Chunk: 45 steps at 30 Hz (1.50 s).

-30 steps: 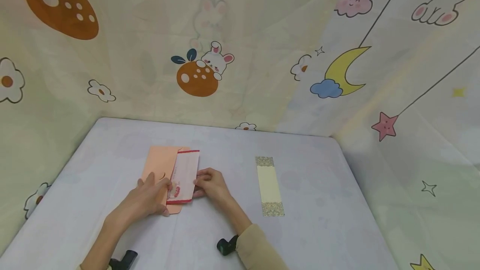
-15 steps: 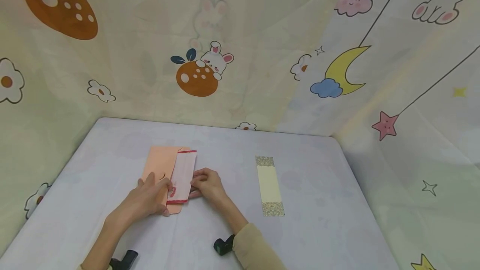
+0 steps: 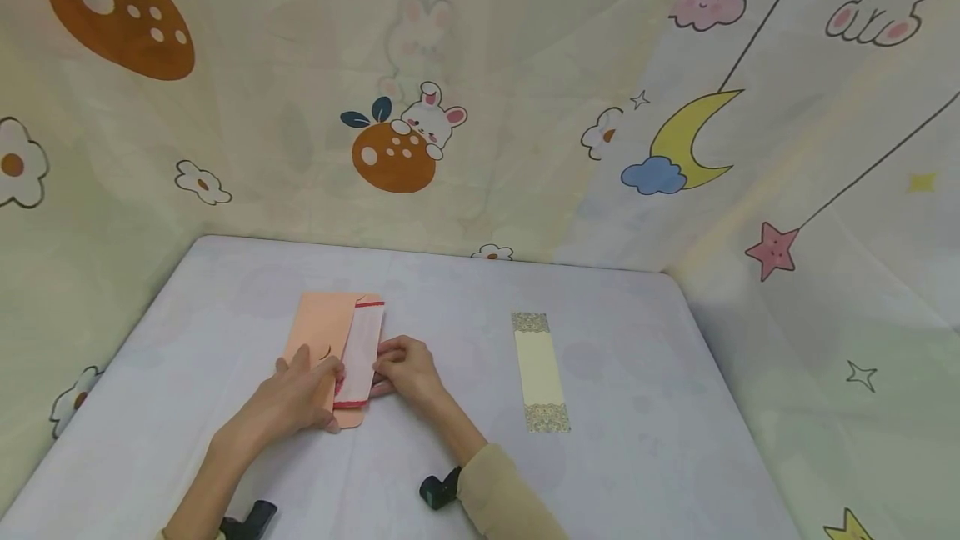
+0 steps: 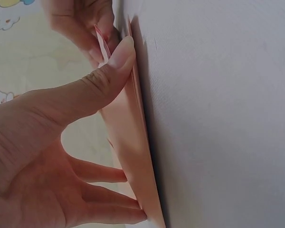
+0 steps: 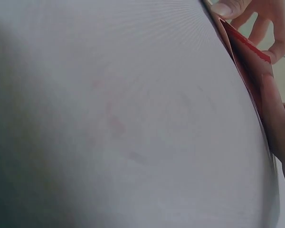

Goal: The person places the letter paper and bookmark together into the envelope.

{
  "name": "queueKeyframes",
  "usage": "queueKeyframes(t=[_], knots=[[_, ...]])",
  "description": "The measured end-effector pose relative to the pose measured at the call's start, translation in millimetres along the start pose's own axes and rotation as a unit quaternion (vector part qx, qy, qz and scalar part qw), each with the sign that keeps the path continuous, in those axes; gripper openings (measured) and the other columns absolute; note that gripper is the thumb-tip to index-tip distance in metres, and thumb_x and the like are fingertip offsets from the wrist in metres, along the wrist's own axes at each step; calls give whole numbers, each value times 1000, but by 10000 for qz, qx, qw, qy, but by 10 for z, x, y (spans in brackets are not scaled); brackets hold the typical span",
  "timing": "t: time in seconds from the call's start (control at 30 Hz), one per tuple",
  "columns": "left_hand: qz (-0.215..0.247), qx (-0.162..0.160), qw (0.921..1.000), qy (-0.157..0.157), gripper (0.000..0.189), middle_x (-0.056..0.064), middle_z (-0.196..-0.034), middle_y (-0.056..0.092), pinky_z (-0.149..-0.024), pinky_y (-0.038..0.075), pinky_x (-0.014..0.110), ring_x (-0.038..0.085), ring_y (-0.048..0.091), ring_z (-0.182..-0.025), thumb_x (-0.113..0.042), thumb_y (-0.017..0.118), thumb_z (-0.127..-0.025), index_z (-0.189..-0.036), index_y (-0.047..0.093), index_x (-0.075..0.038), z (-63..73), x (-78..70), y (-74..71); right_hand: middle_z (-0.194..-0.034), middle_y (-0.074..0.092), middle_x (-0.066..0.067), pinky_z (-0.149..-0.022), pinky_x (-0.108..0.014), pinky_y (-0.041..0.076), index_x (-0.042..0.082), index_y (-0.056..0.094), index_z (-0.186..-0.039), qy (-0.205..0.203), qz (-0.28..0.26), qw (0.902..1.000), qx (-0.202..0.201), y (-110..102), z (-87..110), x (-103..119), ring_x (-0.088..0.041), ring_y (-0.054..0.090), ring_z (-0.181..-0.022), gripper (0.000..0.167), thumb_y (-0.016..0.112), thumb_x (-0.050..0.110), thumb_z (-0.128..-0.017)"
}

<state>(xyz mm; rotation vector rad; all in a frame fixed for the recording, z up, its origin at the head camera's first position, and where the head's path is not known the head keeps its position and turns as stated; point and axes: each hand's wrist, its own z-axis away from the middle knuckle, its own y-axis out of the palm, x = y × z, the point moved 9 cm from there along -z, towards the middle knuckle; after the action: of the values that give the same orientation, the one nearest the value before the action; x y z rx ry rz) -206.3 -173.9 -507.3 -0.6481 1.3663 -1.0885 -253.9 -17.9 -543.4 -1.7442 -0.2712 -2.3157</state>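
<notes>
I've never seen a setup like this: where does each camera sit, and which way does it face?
Head: worn on the head, facing forward and down over the white table and printed cloth; left hand, right hand and forearms show.
Left wrist: worn there, facing the peach envelope; the left thumb and fingers loom large, the right hand beyond.
Right wrist: worn there, facing mostly the white table; right fingers show at the right edge, the left hand above.
Both wrist views share both hands and the red-edged paper.

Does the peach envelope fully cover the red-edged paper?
No, part of the red-edged paper lies uncovered, with the right hand at its edge.
</notes>
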Motion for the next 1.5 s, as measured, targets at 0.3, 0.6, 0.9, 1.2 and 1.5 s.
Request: queueKeyframes(t=[0.3, 0.6, 0.9, 1.2, 1.5], knots=[[88, -57, 9999, -6, 63, 13, -101, 42, -60, 37, 38, 36, 46, -86, -31, 99, -59, -108, 59, -25, 27, 3, -8, -82, 68, -10, -59, -39, 60, -5, 62, -111, -104, 116, 9999, 19, 96, -23, 34, -25, 74, -68, 20, 61, -11, -91], [122, -159, 9997, 159, 62, 10, -101, 42, -59, 36, 37, 32, 44, -83, -31, 99, -60, -107, 58, -27, 41, -8, -26, -81, 69, -10, -56, -36, 60, -4, 63, -110, -139, 460, 9988, -96, 151, -45, 66, -22, 72, -63, 22, 60, -13, -90], [194, -143, 9997, 109, 62, 10, -100, 41, -58, 35, 37, 33, 43, -84, -31, 98, -60, -107, 58, -27, 53, -20, -40, -80, 69, -10, -57, -35, 60, -6, 64, -109, -152, 488, 9986, -118, 204, -59, 83, -22, 72, -63, 21, 60, -14, -90], [231, -173, 9994, 168, 61, 10, -100, 41, -58, 35, 36, 33, 43, -83, -30, 98, -61, -107, 58, -27, 57, -23, -42, -82, 70, -11, -57, -35, 60, -8, 64, -110, -222, 496, 9985, -61, 270, -59, 106, -28, 75, -66, 21, 61, -13, -90], [227, -130, 9995, 202, 62, 10, -100, 41, -57, 36, 36, 32, 44, -83, -31, 98, -62, -108, 58, -27, 40, -31, -35, -81, 70, -12, -56, -35, 59, -7, 64, -109, -253, 594, 9979, -63, 334, -78, 114, -31, 75, -66, 21, 62, -14, -90]])
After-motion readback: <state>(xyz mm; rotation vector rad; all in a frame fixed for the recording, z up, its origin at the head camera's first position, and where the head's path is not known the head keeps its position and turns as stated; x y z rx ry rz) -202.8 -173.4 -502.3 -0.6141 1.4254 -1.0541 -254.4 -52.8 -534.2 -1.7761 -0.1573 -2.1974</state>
